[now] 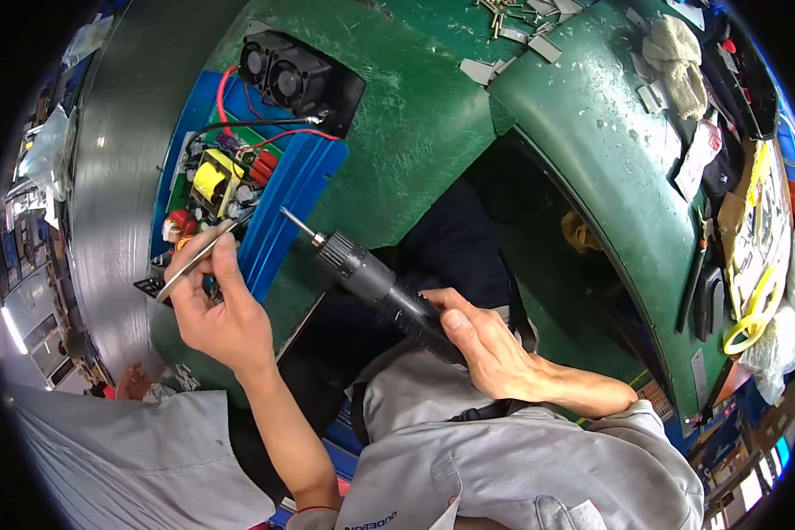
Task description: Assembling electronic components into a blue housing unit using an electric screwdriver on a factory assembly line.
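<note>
My left hand [216, 309] pinches metal tweezers [199, 256], their tips reaching toward the circuit board [216, 181] inside a blue finned housing [287, 208]. The board carries a yellow transformer, red parts and a copper coil. Two black fans [283, 75] sit at the housing's far end, joined by red and black wires. My right hand [486, 344] grips a black electric screwdriver [380, 287], its bit pointing up-left at the housing's edge without touching it.
The green worktable [415, 132] curves around me. Loose metal parts [521, 18] lie at its far edge. White cloth gloves [680, 62], packets and yellow-handled scissors [751, 309] lie along the right side. Another person's hand [132, 382] shows at lower left.
</note>
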{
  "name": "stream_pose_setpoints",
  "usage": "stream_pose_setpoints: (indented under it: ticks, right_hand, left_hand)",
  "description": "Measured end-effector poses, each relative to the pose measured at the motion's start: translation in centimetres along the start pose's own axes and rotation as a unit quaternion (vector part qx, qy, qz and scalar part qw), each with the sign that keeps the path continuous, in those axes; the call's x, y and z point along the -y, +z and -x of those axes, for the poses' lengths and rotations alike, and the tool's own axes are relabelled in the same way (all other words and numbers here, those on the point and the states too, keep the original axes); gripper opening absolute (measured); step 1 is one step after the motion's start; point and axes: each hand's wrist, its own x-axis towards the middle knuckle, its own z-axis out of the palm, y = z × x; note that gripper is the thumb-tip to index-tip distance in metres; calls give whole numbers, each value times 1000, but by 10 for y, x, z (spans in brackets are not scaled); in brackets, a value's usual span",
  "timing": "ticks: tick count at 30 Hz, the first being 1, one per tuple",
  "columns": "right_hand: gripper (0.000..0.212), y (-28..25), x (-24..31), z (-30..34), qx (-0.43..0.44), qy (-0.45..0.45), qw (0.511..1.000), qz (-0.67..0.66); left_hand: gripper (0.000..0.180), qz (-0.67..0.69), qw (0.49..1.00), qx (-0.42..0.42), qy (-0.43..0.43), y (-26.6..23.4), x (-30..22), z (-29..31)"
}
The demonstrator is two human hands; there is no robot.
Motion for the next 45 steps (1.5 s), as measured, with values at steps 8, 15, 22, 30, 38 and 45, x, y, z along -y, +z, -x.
stream_pose_setpoints:
  ticks: [8, 15, 22, 30, 38, 45]
  right_hand:
    - [62, -3, 4, -9, 11, 14, 1000, -26]
    - [80, -28, -2, -24, 154, 181, 909, -341]
    - [87, -35, -6, -8, 200, 223, 878, -374]
    - [90, -41, 6, -1, 210, 276, 830, -437]
    - [92, -33, 3, 5, 182, 272, 818, -474]
    - [67, -30, 14, 6, 165, 219, 886, -374]
  left_hand:
    - [13, 7, 1000, -1, -5, 1, 1, -5]
    - [8, 15, 999, 14, -24, -3, -1, -7]
    - [22, 45, 997, 58, 19, -12, -7, -4]
    - [26, 57, 996, 63, 25, -18, 1, -7]
    - [26, 85, 991, 106, 10, -21, -1, -10]
    - [25, 92, 991, 101, 12, -21, -3, -10]
